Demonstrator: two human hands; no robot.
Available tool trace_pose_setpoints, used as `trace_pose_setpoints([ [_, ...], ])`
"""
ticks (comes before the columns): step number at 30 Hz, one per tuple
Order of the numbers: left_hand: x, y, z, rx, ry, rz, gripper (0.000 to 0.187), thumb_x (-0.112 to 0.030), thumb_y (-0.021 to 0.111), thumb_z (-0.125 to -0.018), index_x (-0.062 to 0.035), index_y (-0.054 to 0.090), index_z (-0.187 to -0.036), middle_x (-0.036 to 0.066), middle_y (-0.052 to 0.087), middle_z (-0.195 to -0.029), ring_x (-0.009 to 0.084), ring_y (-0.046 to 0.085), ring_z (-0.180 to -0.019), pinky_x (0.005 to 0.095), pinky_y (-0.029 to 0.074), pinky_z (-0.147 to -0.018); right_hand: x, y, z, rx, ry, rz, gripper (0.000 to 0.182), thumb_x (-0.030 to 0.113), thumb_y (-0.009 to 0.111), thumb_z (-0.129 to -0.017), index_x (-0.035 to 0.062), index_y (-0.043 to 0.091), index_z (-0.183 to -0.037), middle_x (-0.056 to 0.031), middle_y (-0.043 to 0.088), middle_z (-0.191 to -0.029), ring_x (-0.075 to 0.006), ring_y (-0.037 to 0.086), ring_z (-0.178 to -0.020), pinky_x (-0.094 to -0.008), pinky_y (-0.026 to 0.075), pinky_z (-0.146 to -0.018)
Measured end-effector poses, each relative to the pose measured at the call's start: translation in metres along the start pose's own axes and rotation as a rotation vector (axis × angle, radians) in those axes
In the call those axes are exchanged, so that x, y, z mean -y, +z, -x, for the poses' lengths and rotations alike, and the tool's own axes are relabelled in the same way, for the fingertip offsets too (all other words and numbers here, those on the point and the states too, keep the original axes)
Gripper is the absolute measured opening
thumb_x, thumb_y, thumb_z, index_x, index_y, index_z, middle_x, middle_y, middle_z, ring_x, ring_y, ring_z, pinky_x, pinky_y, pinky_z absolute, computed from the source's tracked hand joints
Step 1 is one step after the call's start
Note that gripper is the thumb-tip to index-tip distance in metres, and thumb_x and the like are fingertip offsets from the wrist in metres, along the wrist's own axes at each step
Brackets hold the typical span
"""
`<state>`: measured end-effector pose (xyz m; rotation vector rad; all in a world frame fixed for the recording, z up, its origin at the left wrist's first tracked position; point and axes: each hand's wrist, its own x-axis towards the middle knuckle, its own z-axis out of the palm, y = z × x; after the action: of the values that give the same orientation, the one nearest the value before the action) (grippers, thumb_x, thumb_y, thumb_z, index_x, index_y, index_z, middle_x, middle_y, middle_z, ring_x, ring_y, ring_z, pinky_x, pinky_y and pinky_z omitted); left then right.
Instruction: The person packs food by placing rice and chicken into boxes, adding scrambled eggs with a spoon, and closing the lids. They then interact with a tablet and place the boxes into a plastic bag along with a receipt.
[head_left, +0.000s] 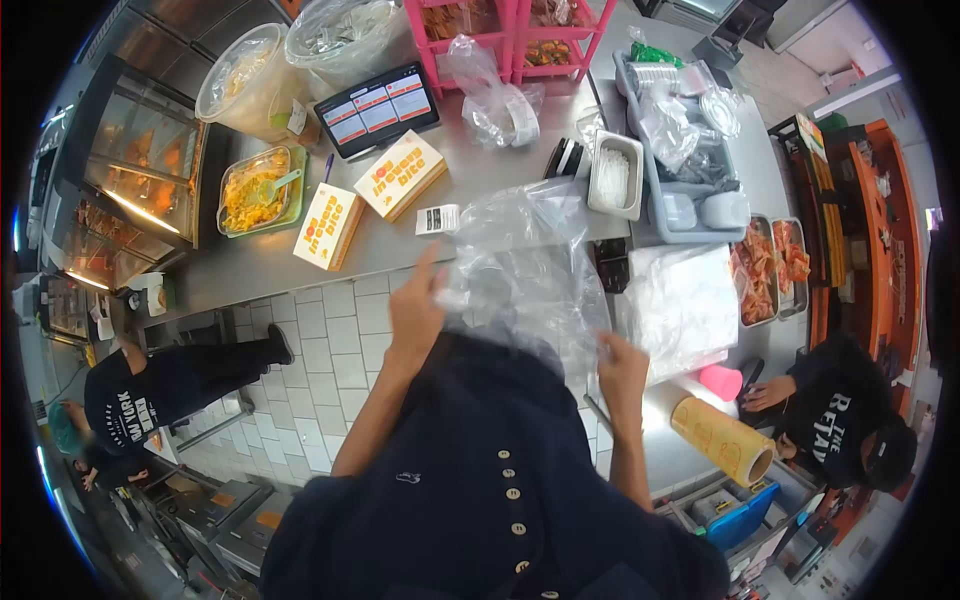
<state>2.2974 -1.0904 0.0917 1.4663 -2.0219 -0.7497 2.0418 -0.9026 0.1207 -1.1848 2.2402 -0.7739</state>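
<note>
A large clear plastic bag (525, 250) is spread between my hands, over the steel counter's front edge. My left hand (416, 305) is at its left side, slightly blurred, with the fingers closed on the plastic. At the lower right, my right hand (622, 362) pinches the other side of the bag. A small printed slip (437, 220) lies just beyond my left hand. Two white and yellow boxes, one nearer (328, 228) and one farther (402, 175), stand to the left of the bag.
A tablet (377, 110) stands behind the boxes, and a tray of yellow food (257, 192) is at the left. A grey-blue bin (690, 225), stacked white bags (685, 305) and a film roll (722, 440) are right. One person (850, 410) works at the right, another (150, 390) at the left.
</note>
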Motion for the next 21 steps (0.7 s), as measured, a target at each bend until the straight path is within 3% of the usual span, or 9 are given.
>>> trace_pose_setpoints([
  [5, -0.011, -0.03, 0.041, 0.266, -0.061, 0.403, 0.027, 0.006, 0.052, -0.085, 0.0023, 0.06, -0.111, 0.01, 0.065, -0.089, 0.0196, 0.061, -0.08, 0.0297, 0.048, -0.075, -0.027, 0.028, 0.027, -0.027, 0.207, -0.515, 0.012, 0.005, 0.069, -0.088, 0.0025, 0.072, -0.099, -0.0058, 0.065, -0.088, -0.0141, 0.057, -0.081, -0.0305, 0.046, -0.072],
  [6, -0.006, -0.034, 0.048, 0.434, -0.102, 0.546, 0.027, 0.007, 0.051, -0.084, 0.0024, 0.062, -0.108, 0.009, 0.065, -0.09, 0.0178, 0.061, -0.082, 0.0289, 0.047, -0.077, -0.009, 0.024, 0.017, 0.065, 0.024, -0.581, 0.007, 0.006, 0.063, -0.091, 0.0003, 0.066, -0.093, -0.001, 0.061, -0.085, -0.0099, 0.052, -0.078, -0.0263, 0.041, -0.072],
  [9, 0.028, -0.067, 0.055, 1.028, -0.341, 0.832, 0.02, -0.004, 0.058, -0.08, 0.0036, 0.069, -0.096, 0.006, 0.066, -0.082, 0.0156, 0.061, -0.076, 0.026, 0.047, -0.069, -0.039, -0.002, 0.004, 0.784, 0.171, -0.932, 0.013, 0.01, 0.06, -0.093, -0.0002, 0.065, -0.086, -0.0059, 0.063, -0.093, -0.0178, 0.059, -0.089, -0.0302, 0.045, -0.08],
  [10, 0.064, -0.068, 0.066, 1.035, -0.151, 1.03, 0.015, -0.007, 0.063, -0.08, 0.0031, 0.067, -0.09, 0.005, 0.066, -0.081, 0.0153, 0.06, -0.073, 0.0256, 0.047, -0.067, -0.045, -0.011, -0.007, 0.871, -0.269, -0.881, 0.029, 0.025, 0.064, -0.091, 0.0007, 0.058, -0.078, -0.0057, 0.06, -0.087, -0.0165, 0.056, -0.075, -0.0275, 0.041, -0.066],
  [11, 0.089, -0.07, 0.079, 1.03, 0.041, 1.224, 0.014, -0.011, 0.068, -0.081, 0.0026, 0.066, -0.084, 0.005, 0.066, -0.079, 0.015, 0.06, -0.07, 0.0251, 0.047, -0.064, -0.058, -0.01, -0.009, 0.964, -0.229, -1.045, 0.033, 0.031, 0.067, -0.089, 0.0011, 0.058, -0.079, -0.0061, 0.059, -0.086, -0.0159, 0.054, -0.071, -0.0276, 0.041, -0.064],
  [15, 0.07, -0.101, 0.058, 0.796, -0.319, 1.78, 0.025, -0.015, 0.08, -0.077, -0.0014, 0.059, -0.08, 0.01, 0.068, -0.087, 0.0155, 0.064, -0.079, 0.0269, 0.05, -0.07, -0.083, 0.027, -0.024, 1.161, -0.001, -1.565, 0.058, 0.054, 0.07, -0.081, -0.0021, 0.061, -0.093, -0.01, 0.059, -0.091, -0.016, 0.054, -0.06, -0.0301, 0.048, -0.064],
  [18, 0.024, -0.118, 0.036, 0.257, -0.467, 1.233, 0.027, -0.017, 0.08, -0.079, -0.0023, 0.057, -0.083, 0.011, 0.068, -0.091, 0.0132, 0.064, -0.083, 0.0274, 0.051, -0.074, -0.02, 0.057, -0.036, 1.051, 0.28, -1.514, 0.055, 0.051, 0.066, -0.089, -0.0025, 0.064, -0.104, -0.0107, 0.063, -0.104, -0.0178, 0.06, -0.072, -0.0308, 0.053, -0.073],
  [19, 0.019, -0.117, 0.03, 0.186, -0.442, 0.866, 0.025, -0.017, 0.077, -0.082, -0.0022, 0.057, -0.084, 0.01, 0.067, -0.092, 0.0119, 0.063, -0.084, 0.0271, 0.051, -0.074, -0.002, 0.061, -0.041, 0.888, 0.35, -1.184, 0.053, 0.049, 0.063, -0.093, -0.0017, 0.065, -0.109, -0.0099, 0.064, -0.11, -0.0185, 0.062, -0.078, -0.0315, 0.054, -0.076],
  [21, 0.028, -0.115, 0.031, 0.09, -0.429, 0.468, 0.022, -0.017, 0.072, -0.088, -0.0024, 0.057, -0.085, 0.008, 0.065, -0.09, 0.0094, 0.061, -0.083, 0.026, 0.051, -0.074, 0.023, 0.092, -0.071, 0.906, 0.147, -0.94, 0.051, 0.047, 0.061, -0.096, 0.0005, 0.064, -0.117, -0.0072, 0.064, -0.11, -0.0161, 0.061, -0.088, -0.0298, 0.052, -0.078],
])
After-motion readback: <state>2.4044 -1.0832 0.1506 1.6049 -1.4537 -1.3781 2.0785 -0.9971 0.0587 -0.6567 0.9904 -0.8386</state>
